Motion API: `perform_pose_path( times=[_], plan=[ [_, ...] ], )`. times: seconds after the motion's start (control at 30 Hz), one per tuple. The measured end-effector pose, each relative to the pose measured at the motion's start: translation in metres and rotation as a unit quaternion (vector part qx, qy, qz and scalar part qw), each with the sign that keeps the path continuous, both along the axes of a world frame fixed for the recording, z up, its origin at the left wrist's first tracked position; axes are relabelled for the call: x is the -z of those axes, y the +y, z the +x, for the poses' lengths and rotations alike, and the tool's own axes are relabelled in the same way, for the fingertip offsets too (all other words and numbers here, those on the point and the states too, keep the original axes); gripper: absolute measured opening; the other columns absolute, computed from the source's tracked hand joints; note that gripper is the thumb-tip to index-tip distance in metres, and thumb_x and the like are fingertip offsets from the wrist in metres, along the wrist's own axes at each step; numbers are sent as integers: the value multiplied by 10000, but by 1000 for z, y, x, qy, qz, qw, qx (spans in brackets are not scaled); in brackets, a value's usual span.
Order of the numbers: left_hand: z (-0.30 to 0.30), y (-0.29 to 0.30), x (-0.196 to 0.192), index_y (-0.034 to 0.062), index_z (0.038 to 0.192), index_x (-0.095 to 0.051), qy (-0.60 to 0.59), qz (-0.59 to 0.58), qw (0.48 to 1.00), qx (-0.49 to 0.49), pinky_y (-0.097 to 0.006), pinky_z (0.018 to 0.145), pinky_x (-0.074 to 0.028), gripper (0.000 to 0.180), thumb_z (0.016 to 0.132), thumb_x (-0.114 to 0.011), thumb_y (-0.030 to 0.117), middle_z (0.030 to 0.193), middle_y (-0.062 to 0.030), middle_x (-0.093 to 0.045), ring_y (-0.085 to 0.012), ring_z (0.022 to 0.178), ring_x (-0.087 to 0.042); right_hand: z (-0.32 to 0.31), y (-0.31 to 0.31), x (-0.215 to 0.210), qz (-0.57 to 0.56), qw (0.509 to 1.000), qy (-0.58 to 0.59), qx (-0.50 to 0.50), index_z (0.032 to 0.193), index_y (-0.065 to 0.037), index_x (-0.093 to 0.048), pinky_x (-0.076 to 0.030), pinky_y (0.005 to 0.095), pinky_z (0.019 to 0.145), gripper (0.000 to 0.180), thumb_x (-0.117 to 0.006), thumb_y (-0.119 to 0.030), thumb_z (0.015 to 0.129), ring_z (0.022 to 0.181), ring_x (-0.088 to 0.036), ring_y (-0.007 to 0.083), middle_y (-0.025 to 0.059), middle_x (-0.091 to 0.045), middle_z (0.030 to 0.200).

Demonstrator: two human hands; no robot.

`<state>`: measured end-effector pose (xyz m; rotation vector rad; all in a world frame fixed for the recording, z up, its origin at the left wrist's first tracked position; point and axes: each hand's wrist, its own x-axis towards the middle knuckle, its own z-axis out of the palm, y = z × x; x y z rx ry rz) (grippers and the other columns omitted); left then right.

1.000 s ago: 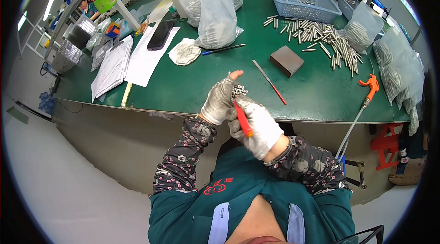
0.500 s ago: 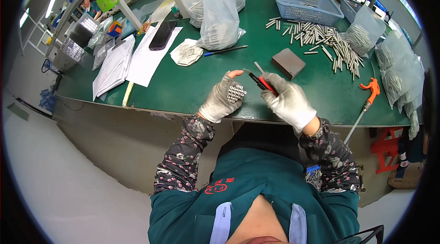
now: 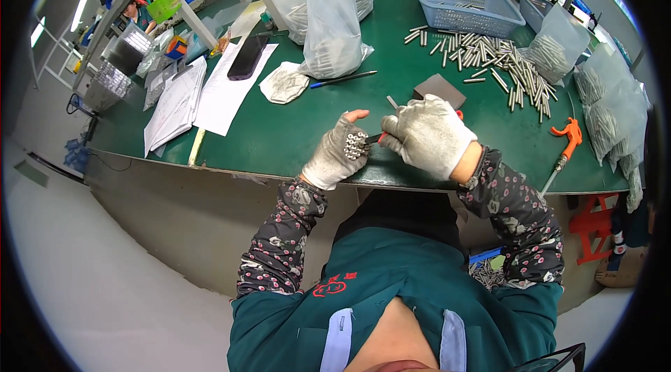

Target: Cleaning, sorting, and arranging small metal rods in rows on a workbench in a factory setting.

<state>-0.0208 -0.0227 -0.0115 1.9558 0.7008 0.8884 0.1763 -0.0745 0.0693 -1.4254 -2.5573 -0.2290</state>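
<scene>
My left hand [image 3: 334, 153], in a grey-white glove with bare fingertips, is closed around a bundle of short metal pins [image 3: 355, 146]. Their round ends face up toward me, and the thumb sticks out. Close on its right, my gloved right hand [image 3: 432, 136] grips a slim red-and-black tool [image 3: 382, 137], back of the hand upward. The tool's dark tip reaches the ends of the pins; most of its handle is hidden by the fingers. A single metal pin [image 3: 392, 101] shows just beyond the right hand. Behind that hand, a brown block [image 3: 442, 89] is partly covered.
A loose pile of metal pins [image 3: 514, 71] lies right of the block, below a blue basket [image 3: 461, 21]. Bags of pins [image 3: 328, 44] stand at the back and right. An orange air gun [image 3: 570, 134] lies near the right edge. A pen [image 3: 342, 79], phone [image 3: 248, 57] and papers [image 3: 224, 103] are left.
My right hand has turned over, back upward, and moved slightly left. The tool's tip has swung down from above onto the pin ends. My left hand has hardly moved.
</scene>
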Motion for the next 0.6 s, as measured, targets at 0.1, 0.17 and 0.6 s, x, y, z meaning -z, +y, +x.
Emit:
perform_pose_path(
  times=[0.1, 0.17, 0.6],
  plan=[
    [1, 0, 0, 102, 1303, -389, 3, 26, 1000, -4, -286, 765, -458, 716, 654, -649, -56, 766, -29, -562, -174, 724, -578, -1, 3, -1, 1, 1000, 2, -4, 756, -83, -624, -426, 369, 668, 316, -540, -366, 866, 699, -627, 262, 99, -630, 703],
    [0, 0, 0, 101, 1302, -390, 4, 28, 1000, -4, -289, 770, -457, 714, 655, -649, -55, 767, -31, -563, -179, 723, -579, -1, 5, 1, -8, 1000, -4, -7, 759, -83, -630, -427, 369, 672, 319, -541, -371, 864, 699, -628, 265, 101, -632, 706],
    [1, -1, -3, 110, 1292, -400, 24, 48, 998, -10, -311, 699, -469, 671, 687, -655, -23, 771, -44, -567, -202, 700, -582, -5, 18, -6, -16, 998, -35, -40, 796, -95, -614, -427, 390, 638, 250, -569, -337, 836, 695, -612, 284, 107, -597, 679]
  ],
)
